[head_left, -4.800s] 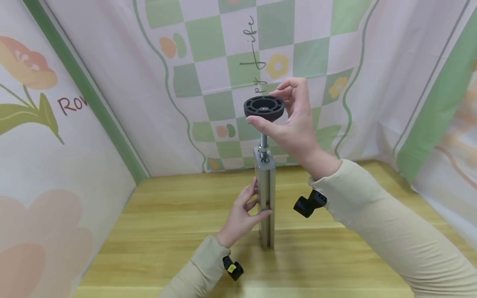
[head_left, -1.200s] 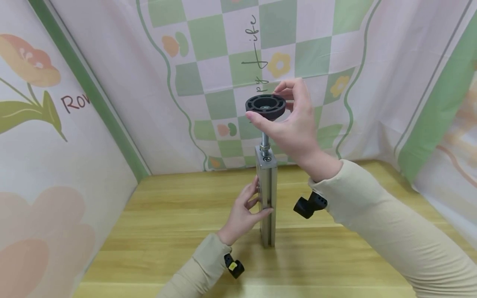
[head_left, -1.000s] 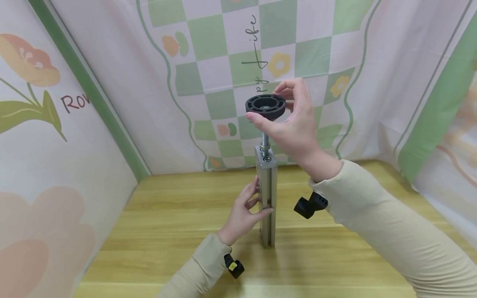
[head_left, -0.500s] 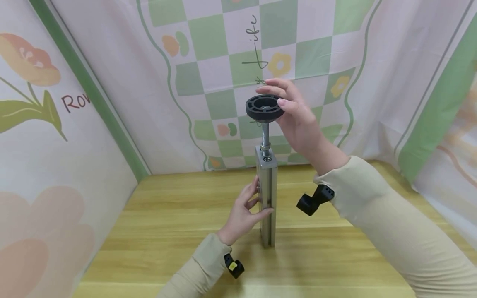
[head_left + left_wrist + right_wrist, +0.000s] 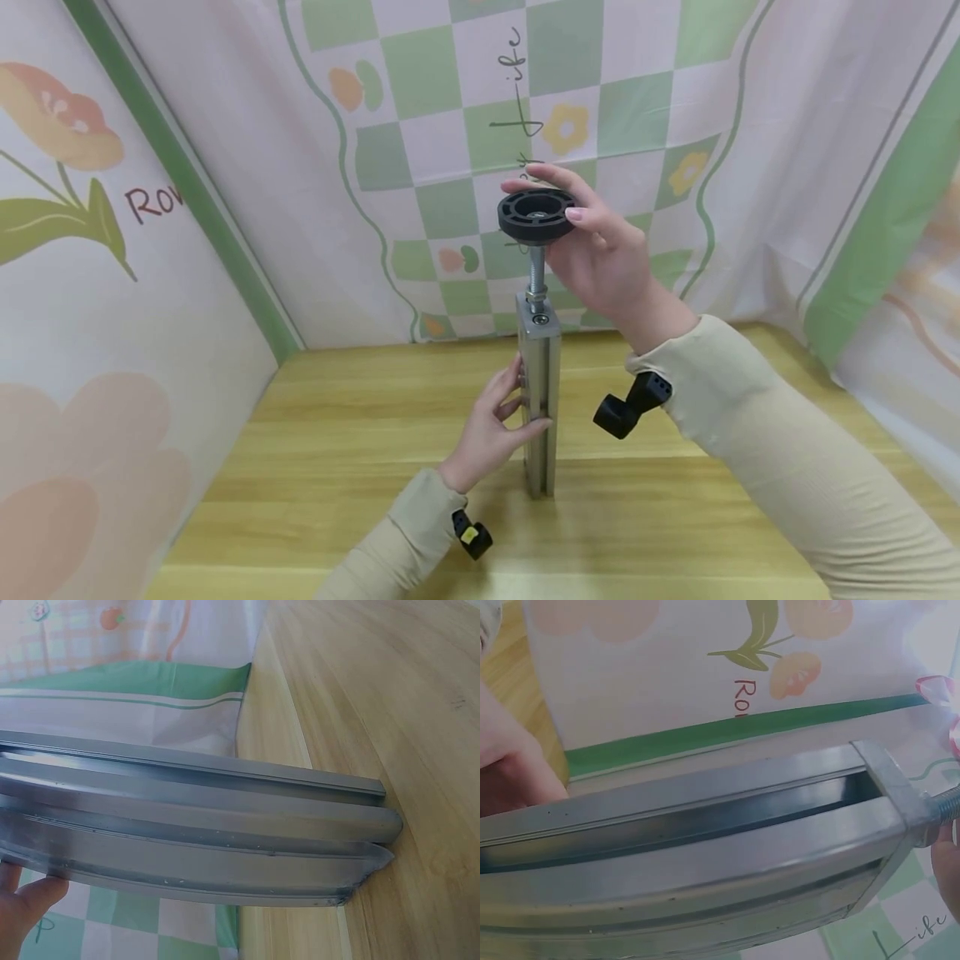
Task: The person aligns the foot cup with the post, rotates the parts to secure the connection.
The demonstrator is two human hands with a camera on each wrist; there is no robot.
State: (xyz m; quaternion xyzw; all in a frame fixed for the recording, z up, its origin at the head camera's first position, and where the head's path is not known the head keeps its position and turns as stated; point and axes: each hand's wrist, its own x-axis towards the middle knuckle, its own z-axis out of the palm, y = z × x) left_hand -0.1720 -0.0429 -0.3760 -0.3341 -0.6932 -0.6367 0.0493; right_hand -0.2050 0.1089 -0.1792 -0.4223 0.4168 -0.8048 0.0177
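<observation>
- Nearest me are my beige sleeves, soft cloth with fine creases, each cuff carrying a small black wrist camera.
- My left hand grips the bar partway up, thumb on the side facing me, fingers behind.
- The bar is silver-grey metal, long and straight-edged, with deep grooves running its length; small specks dot the faces in the wrist views. It stands upright on the table, near the middle.
- A flat grey plate caps the bar's top, with a round screw set into it.
- Above the plate rises a shiny threaded rod, a nut around its lower part.
- The disc sits level on top of the rod: black, matte, thick-rimmed, with slots around the ring and a hollow centre.
- My right hand pinches the disc's rim loosely, thumb on its right edge, fingers reaching behind the far side.
- The table is smooth, yellowish and wood-grained.
- On the left hangs pale cloth printed with peach flowers.
- Behind, a white curtain bears green checks, yellow flowers and dark script, gently rippled.
</observation>
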